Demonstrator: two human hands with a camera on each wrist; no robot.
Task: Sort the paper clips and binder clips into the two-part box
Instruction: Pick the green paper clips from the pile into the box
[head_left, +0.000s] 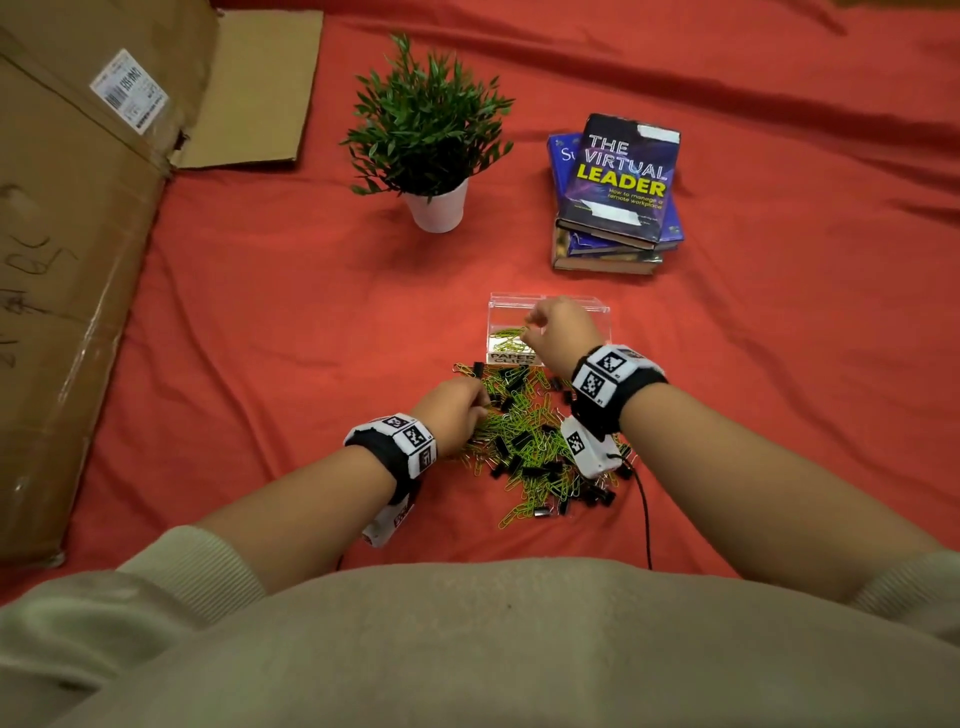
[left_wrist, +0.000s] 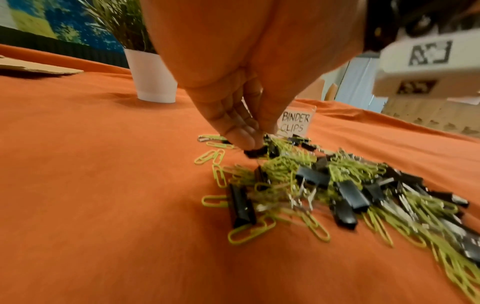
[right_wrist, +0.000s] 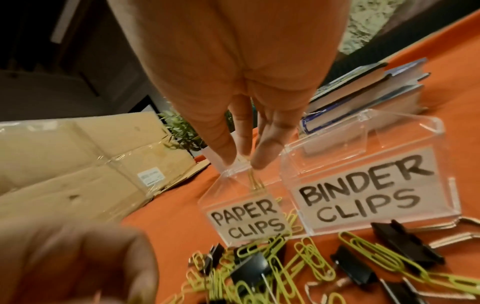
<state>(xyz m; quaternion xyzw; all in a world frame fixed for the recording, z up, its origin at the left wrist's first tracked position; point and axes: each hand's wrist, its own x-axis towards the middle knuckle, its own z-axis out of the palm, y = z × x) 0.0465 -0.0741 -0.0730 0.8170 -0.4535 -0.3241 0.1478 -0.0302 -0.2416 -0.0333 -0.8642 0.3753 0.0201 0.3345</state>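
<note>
Nearest lies one mixed pile on the red cloth: green paper clips and black binder clips, too many and too tangled to count. The left hand is lowered at the pile's left edge, its fingertips together and pinching one black binder clip. Just behind the pile stands one clear box with two parts. The right hand reaches over the part labelled for paper clips, fingers pointing down and closed on some green clips. Farther back stand one potted plant and three stacked books.
</note>
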